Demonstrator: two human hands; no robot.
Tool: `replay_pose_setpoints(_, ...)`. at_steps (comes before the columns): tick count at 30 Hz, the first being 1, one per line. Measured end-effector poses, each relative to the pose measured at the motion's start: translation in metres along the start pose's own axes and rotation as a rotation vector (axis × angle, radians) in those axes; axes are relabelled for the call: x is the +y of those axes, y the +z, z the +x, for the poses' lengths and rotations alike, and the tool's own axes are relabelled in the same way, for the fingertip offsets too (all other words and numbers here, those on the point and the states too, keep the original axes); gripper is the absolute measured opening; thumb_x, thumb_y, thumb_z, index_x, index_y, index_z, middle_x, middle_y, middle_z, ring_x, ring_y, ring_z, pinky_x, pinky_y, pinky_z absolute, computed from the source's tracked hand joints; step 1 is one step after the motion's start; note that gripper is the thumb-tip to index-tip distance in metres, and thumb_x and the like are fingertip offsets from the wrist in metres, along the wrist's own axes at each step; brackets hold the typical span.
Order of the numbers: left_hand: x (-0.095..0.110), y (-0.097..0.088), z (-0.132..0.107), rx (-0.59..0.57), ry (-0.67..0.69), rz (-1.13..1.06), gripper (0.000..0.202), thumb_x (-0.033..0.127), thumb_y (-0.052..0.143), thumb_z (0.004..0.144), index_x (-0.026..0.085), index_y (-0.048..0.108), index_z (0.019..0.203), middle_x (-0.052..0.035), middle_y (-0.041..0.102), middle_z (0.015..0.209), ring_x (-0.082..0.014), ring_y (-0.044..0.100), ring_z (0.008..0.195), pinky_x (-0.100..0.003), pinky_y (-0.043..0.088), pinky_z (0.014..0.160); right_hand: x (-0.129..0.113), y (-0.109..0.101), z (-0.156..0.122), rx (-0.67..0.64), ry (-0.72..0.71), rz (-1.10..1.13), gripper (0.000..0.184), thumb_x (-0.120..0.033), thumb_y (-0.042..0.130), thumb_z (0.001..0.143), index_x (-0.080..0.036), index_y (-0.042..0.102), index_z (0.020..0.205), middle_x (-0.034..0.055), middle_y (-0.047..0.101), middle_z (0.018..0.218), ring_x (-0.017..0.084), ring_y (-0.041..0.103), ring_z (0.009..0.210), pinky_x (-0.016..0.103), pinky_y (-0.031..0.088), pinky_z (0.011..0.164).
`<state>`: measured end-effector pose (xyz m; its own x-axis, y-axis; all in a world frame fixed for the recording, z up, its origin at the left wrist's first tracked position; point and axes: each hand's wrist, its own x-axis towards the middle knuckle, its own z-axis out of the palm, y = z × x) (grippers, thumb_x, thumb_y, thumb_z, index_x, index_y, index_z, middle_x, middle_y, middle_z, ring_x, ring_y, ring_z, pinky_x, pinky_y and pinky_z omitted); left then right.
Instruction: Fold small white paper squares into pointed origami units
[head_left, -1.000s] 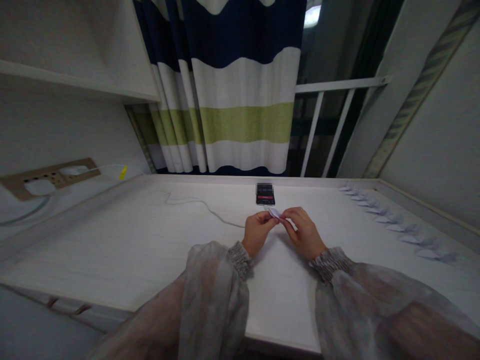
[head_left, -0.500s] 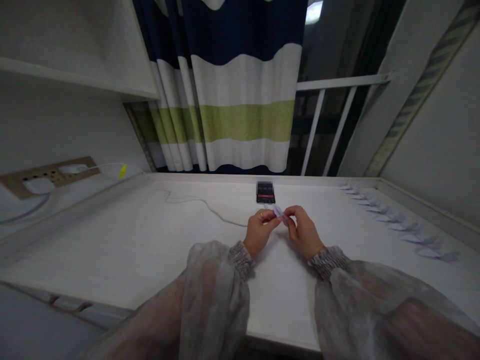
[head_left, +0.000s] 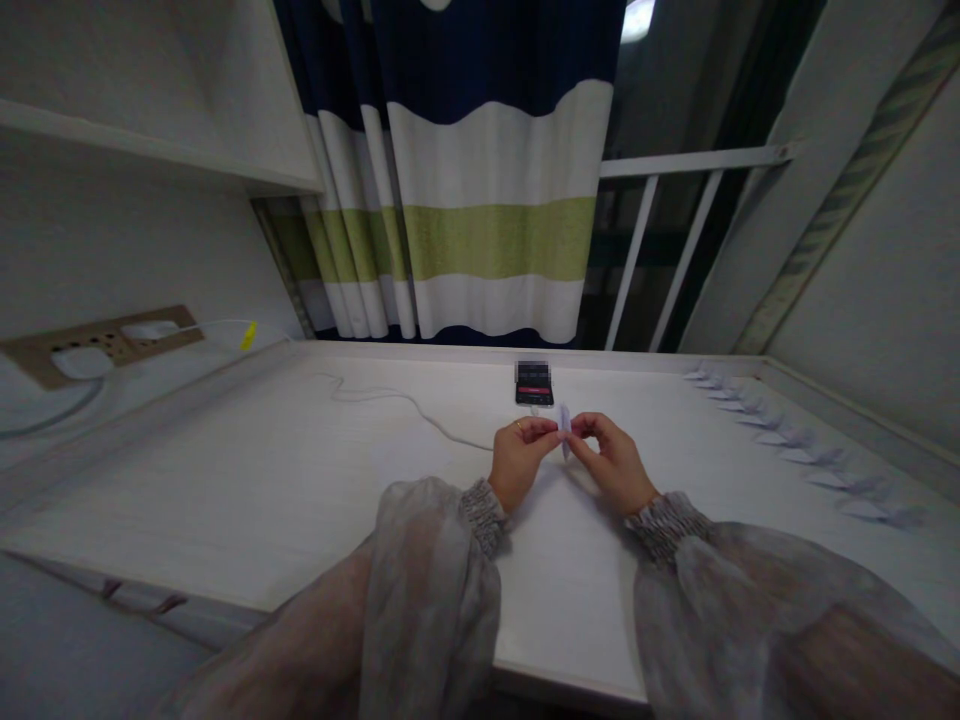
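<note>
My left hand [head_left: 520,459] and my right hand [head_left: 613,458] meet above the white desk [head_left: 262,480] near its middle. Both pinch a small folded white paper piece [head_left: 565,421] that stands upright between the fingertips. A ring shows on my left hand. Sheer grey sleeves cover both forearms. Just behind the hands a dark phone [head_left: 534,384] lies flat on the desk, with a white cable [head_left: 405,403] running from it toward the left.
A row of several small folded paper pieces [head_left: 787,437] lines the desk's right side. A power strip [head_left: 97,342] with plugs is on the left wall under a shelf [head_left: 150,160]. A striped curtain [head_left: 480,200] and a white rail [head_left: 697,165] stand behind.
The paper piece has turned from lying tilted between the fingers to standing upright. Both hands have shifted slightly closer around it.
</note>
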<state>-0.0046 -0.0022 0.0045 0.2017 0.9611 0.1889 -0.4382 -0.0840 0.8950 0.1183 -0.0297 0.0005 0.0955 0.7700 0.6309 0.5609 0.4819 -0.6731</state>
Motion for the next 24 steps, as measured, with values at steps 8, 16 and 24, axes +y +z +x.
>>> replay_pose_setpoints(8, -0.0019, -0.0023, 0.0031, -0.076, 0.028, 0.041, 0.010, 0.017, 0.066, 0.057, 0.013, 0.061, 0.064, 0.0024, 0.059, 0.062, -0.0075, 0.051, 0.059, -0.022, 0.039, 0.064, -0.0018, -0.0002, -0.0009, -0.072, 0.079, 0.079, 0.011, -0.029, 0.050, 0.076, -0.018, 0.050, 0.075, 0.0004, 0.051, 0.070, 0.014, 0.048, 0.068, 0.027, 0.039, 0.065)
replay_pose_setpoints(16, -0.0072, -0.0069, 0.0056, -0.153, 0.122, 0.203, 0.006, 0.018, 0.059, 0.065, 0.014, 0.056, 0.067, 0.0021, 0.055, 0.065, -0.0078, 0.048, 0.061, -0.021, 0.038, 0.063, -0.0014, -0.0012, 0.0000, -0.127, 0.127, 0.177, 0.012, -0.030, 0.050, 0.072, -0.018, 0.052, 0.072, -0.0001, 0.054, 0.068, 0.014, 0.050, 0.065, 0.028, 0.040, 0.063)
replay_pose_setpoints(24, -0.0093, -0.0071, 0.0050, -0.198, 0.186, 0.228, 0.009, 0.020, 0.061, 0.066, 0.014, 0.056, 0.069, -0.0023, 0.060, 0.073, -0.0117, 0.054, 0.071, -0.026, 0.042, 0.073, -0.0010, -0.0042, 0.0003, -0.105, 0.194, 0.184, 0.014, -0.030, 0.053, 0.068, -0.017, 0.057, 0.074, 0.0012, 0.057, 0.069, 0.016, 0.052, 0.068, 0.030, 0.040, 0.068)
